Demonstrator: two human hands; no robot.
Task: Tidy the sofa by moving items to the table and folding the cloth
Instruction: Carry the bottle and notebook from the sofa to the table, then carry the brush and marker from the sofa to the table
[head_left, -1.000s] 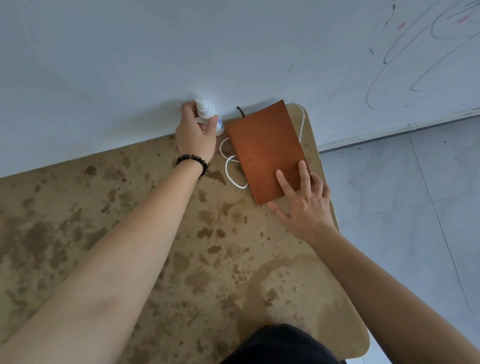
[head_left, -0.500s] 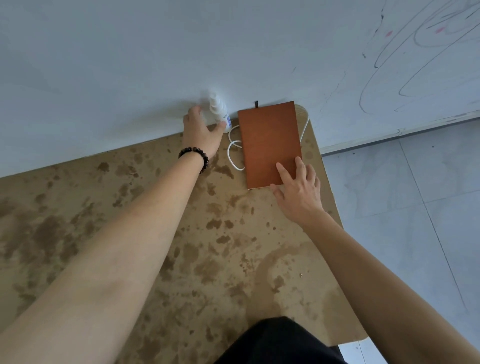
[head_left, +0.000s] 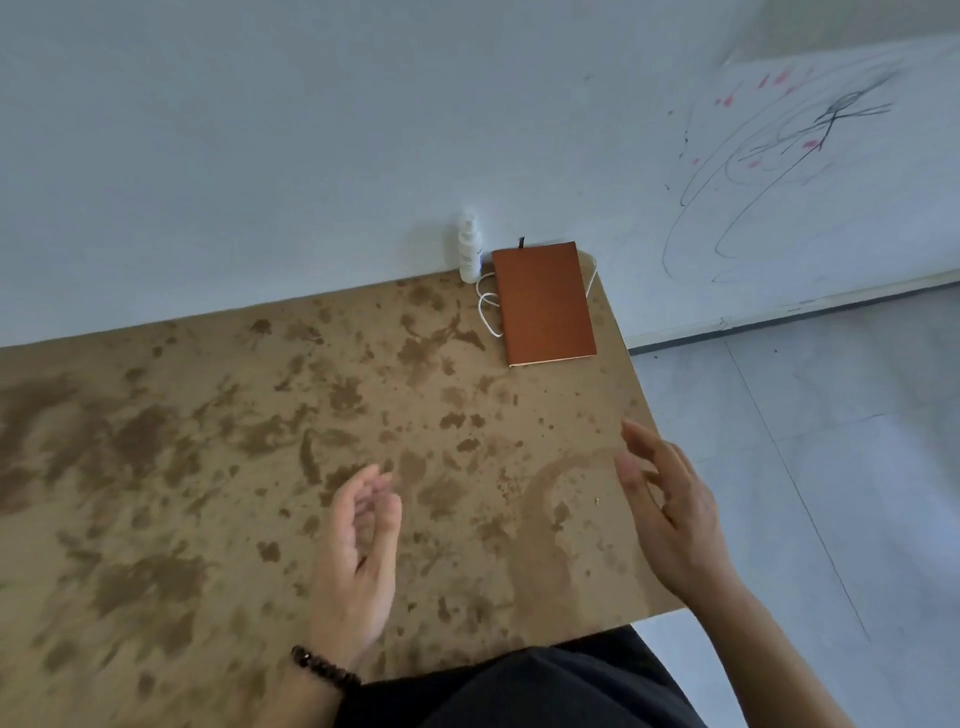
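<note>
Two hands, left (head_left: 358, 551) and right (head_left: 670, 509), are open and hold nothing. Bottle (head_left: 469, 248) and book (head_left: 543, 303) sit at one o'clock on the table (head_left: 208, 467). Next, turn slowly to the sofa.

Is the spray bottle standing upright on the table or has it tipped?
Upright. The spray bottle stands on its base at the table's far edge against the wall, nozzle on top, just left of the brown notebook. Neither hand touches it.

Most of the stained table (head_left: 218, 467) lies bare; spray bottle (head_left: 469, 250), cable (head_left: 486, 306) and notebook (head_left: 543, 303) crowd its upper-right corner.
</note>
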